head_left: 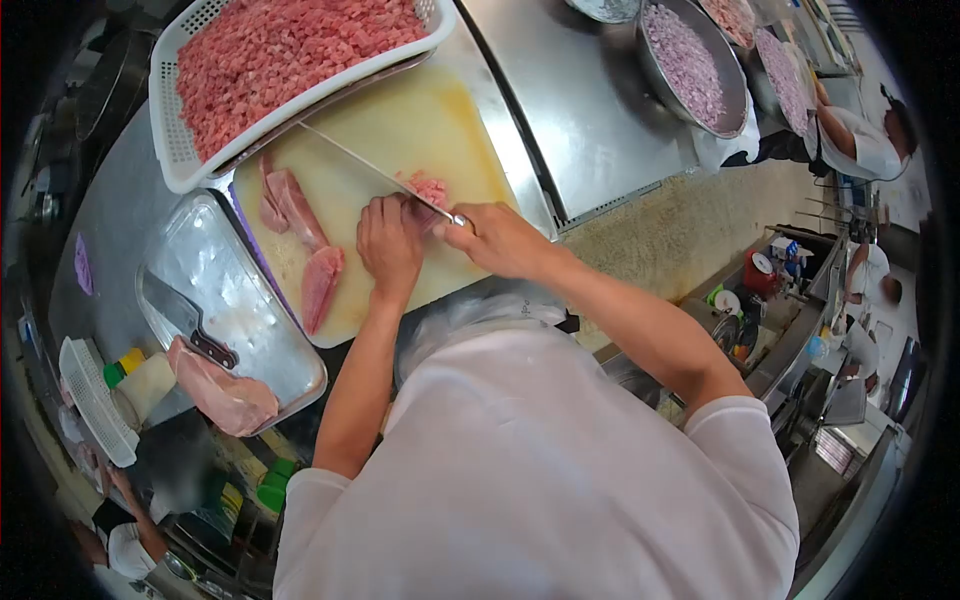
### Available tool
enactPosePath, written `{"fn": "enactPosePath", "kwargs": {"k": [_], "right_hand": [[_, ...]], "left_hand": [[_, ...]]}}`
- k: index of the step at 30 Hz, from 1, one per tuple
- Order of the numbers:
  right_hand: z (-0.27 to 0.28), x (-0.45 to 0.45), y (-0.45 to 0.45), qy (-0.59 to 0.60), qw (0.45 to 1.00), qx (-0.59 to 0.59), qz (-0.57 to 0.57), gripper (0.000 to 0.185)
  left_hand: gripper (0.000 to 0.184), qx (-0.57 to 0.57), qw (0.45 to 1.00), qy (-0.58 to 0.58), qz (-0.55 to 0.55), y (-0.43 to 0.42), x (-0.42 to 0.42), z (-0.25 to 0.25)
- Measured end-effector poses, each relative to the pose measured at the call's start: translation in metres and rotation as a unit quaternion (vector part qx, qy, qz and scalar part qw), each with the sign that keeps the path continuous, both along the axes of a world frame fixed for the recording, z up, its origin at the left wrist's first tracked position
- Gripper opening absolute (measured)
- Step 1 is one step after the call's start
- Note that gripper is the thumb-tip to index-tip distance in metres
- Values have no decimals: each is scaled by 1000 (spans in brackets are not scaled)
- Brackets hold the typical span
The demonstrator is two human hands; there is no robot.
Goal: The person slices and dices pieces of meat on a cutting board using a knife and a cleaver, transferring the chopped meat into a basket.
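My right hand [490, 238] is wrapped round the handle of a long knife [365, 163], whose blade points to the upper left across the cutting board [450, 115]. Close beside the blade, my left hand [390, 240] presses with bent fingers on a piece of meat, mostly hidden under it. Small diced meat [428, 187] lies just beyond the knife. To the left on the board are a long strip of meat [292, 205] and a darker red piece [321, 285].
A white basket [165, 110] of diced meat stands at the board's upper left. A metal tray [265, 335] holds a cleaver [180, 310] and a large meat piece [225, 392]. Metal bowls [735, 110] stand upper right. Other people [870, 145] are at the right and lower left.
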State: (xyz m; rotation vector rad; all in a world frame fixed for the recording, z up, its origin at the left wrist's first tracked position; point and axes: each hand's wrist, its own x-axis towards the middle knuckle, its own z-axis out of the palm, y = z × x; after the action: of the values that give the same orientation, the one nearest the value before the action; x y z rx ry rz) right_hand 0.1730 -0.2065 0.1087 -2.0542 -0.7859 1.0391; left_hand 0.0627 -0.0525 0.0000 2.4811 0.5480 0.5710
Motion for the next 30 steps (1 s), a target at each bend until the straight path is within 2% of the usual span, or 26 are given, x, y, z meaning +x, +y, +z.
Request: {"fn": "enactPosePath", "kwargs": {"k": [2,3,5,9,11,14,17,20,23,27,30], "right_hand": [[36,-4,-10,50,997,-59,-9,51],[35,-10,-16,62,996,-64,-13,51],[25,-17,-24,78,994,-71,-21,51],[-20,-15,-1,44,998,6,-50,48],[-24,-14,-3,8,999,1,-38,48],[9,-12,-10,24,999,-30,-38,49],[24,-23,-26,17,999,-40,-32,51],[6,-23,-13,25,1000,-4,-18,47],[-30,-22,7,-19,999,26,-10,47],[0,-14,3,31,999,-19,-35,48],[21,-28,-16,65,996,-62,-21,45]], "left_hand": [[16,-6,1000,-5,5,0,3,2],[16,-10,1000,-3,7,-1,0,1],[18,9,1000,15,10,-1,1,-2],[20,-10,999,46,-15,2,-1,5],[20,-31,999,7,-29,6,-4,9],[20,-28,999,-21,-40,8,-10,5],[20,19,999,-1,-31,8,-15,-3],[19,29,999,3,-32,7,-10,-6],[17,25,999,15,-31,10,-15,-8],[15,11,999,-48,-14,7,-12,-14],[14,4,1000,-9,-14,6,-13,-7]]}}
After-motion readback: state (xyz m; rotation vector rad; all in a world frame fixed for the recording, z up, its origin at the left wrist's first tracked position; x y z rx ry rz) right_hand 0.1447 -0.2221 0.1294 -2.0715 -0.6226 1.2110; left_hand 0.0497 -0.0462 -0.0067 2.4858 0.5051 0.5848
